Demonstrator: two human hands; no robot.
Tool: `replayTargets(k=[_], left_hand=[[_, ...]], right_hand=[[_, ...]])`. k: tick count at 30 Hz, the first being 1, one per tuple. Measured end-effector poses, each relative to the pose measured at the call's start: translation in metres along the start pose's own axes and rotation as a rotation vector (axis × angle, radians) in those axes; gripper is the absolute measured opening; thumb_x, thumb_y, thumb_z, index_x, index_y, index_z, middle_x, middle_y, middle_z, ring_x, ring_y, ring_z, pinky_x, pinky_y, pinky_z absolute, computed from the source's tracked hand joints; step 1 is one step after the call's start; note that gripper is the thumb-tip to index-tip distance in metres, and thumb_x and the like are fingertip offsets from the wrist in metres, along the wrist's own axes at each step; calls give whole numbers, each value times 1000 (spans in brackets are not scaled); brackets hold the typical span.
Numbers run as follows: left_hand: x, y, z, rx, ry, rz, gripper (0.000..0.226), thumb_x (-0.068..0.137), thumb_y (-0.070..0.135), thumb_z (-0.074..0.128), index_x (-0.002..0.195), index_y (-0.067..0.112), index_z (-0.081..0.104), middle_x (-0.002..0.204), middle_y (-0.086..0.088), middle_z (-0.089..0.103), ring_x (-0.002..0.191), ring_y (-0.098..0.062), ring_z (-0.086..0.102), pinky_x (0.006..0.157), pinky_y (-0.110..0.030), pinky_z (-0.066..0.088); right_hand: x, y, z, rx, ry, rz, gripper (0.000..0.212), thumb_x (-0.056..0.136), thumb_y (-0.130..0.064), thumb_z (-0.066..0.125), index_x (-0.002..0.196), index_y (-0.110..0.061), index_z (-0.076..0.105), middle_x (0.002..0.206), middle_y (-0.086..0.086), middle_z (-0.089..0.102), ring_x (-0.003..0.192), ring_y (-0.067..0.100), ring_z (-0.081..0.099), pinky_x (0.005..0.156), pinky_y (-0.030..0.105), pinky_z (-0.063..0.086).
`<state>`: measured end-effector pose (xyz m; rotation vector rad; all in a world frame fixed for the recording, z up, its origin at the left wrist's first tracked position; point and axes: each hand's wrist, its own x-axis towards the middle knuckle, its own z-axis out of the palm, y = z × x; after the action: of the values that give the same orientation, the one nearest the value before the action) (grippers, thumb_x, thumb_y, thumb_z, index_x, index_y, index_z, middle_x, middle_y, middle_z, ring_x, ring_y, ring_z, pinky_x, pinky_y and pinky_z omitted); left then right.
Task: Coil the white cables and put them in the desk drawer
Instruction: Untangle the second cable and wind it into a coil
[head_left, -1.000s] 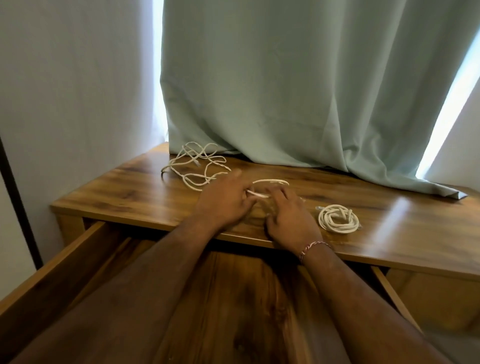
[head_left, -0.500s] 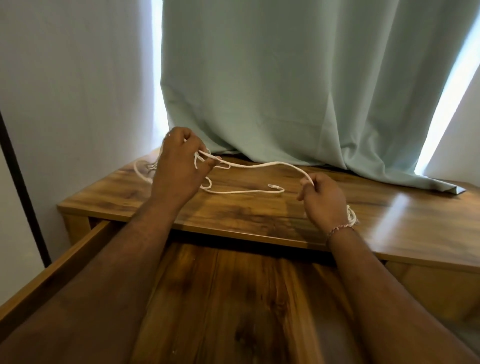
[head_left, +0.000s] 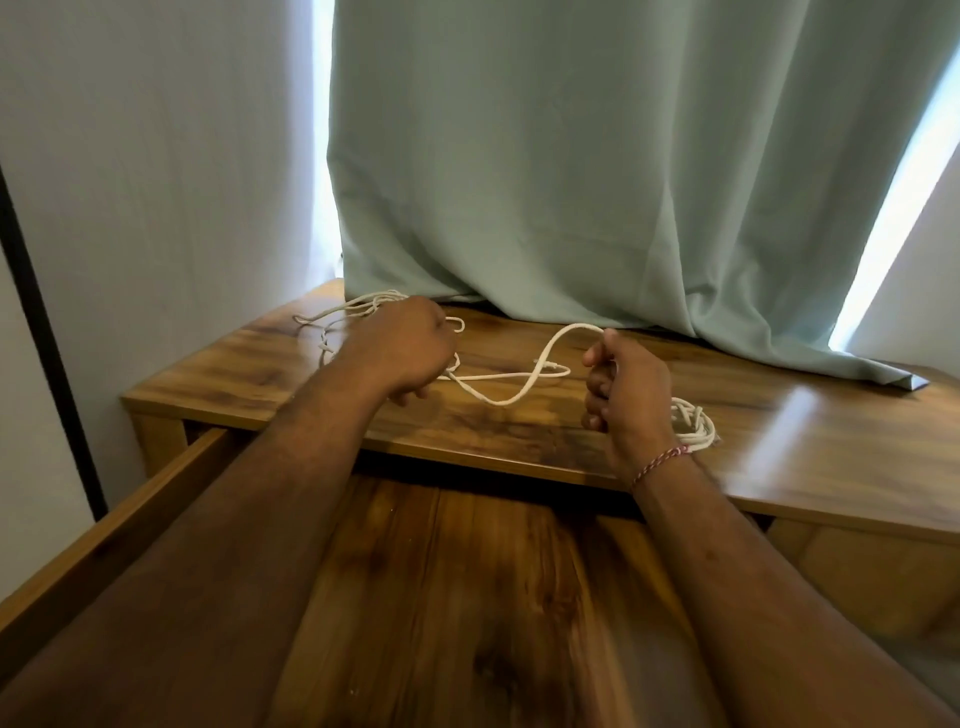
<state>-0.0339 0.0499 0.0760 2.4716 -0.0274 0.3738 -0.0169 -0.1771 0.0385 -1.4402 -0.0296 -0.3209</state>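
A loose white cable (head_left: 511, 397) sags in a curve over the wooden desk top (head_left: 519, 431) between my two hands. My left hand (head_left: 410, 348) grips its tangled end near the back left corner, where more loops (head_left: 358, 306) trail out. My right hand (head_left: 623, 389) pinches the other part of the cable, lifted above the desk. A coiled white cable (head_left: 693, 426) lies on the desk just right of my right hand, partly hidden by it. The desk drawer (head_left: 457, 597) stands pulled out below my arms, with nothing seen inside.
A pale green curtain (head_left: 597, 182) hangs behind and drapes onto the back of the desk. A white wall (head_left: 156, 182) closes the left side. The drawer's left wall (head_left: 109, 540) runs along my left forearm.
Both hands took up the loose cable from the desk and drew apart. Since half a second ago my left hand has dropped lower and the cable between the hands has gone slack.
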Motion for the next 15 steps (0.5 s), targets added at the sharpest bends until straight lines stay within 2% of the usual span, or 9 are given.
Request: replayTargets(k=[2,3,4,6,9,11,13,15], left_hand=[[2,-5,5,160,-135,-25,25,97,10,50,116,9,66,89,-18,75,65,-31,77,65,-42,64],[3,-7,8,278,-156,1,33,94,6,56,125,13,67,101,-18,75,77,-31,78,73,-42,64],[5,-9,11,394,-127,49,42,92,7,61,131,21,67,114,-15,74,92,-30,75,82,-41,61],[6,-9,14,482,-5,139,39,92,18,65,129,30,70,126,-8,70,110,-30,67,92,-41,56],[7,-9,15,502,69,162,32,93,26,65,123,33,72,124,-4,71,112,-28,66,91,-39,54],[6,-5,18,296,176,171,27,96,27,62,120,31,74,120,0,73,108,-25,67,90,-37,52],[2,6,25,-127,262,195,20,99,29,59,109,27,76,105,6,76,95,-19,69,84,-35,53],[-5,21,39,-499,114,155,23,104,35,54,101,24,74,93,7,77,80,-16,70,75,-32,53]], right_hand=[[-2,-2,0,56,15,21,41,101,-37,43,64,-21,53,50,-5,36,41,12,28,44,22,27],[-2,-2,0,41,42,13,40,101,-34,43,63,-21,51,50,-5,36,42,13,28,44,23,26],[0,-1,0,-8,69,-14,39,100,-31,43,63,-22,50,50,-4,38,44,14,29,45,24,27],[3,5,0,-124,99,-93,42,99,-33,45,60,-23,55,53,-3,44,47,15,35,47,27,32],[6,13,1,-263,145,-175,40,96,-47,47,65,-32,69,55,-9,57,56,15,49,63,36,41],[7,15,2,-290,160,-212,39,96,-48,48,67,-37,71,57,-12,59,66,16,54,70,39,43],[9,19,4,-312,162,-243,39,96,-49,48,67,-37,71,62,-13,59,72,16,55,74,40,45],[10,23,5,-329,144,-257,38,93,-52,47,69,-35,71,63,-12,59,71,16,54,74,38,45]])
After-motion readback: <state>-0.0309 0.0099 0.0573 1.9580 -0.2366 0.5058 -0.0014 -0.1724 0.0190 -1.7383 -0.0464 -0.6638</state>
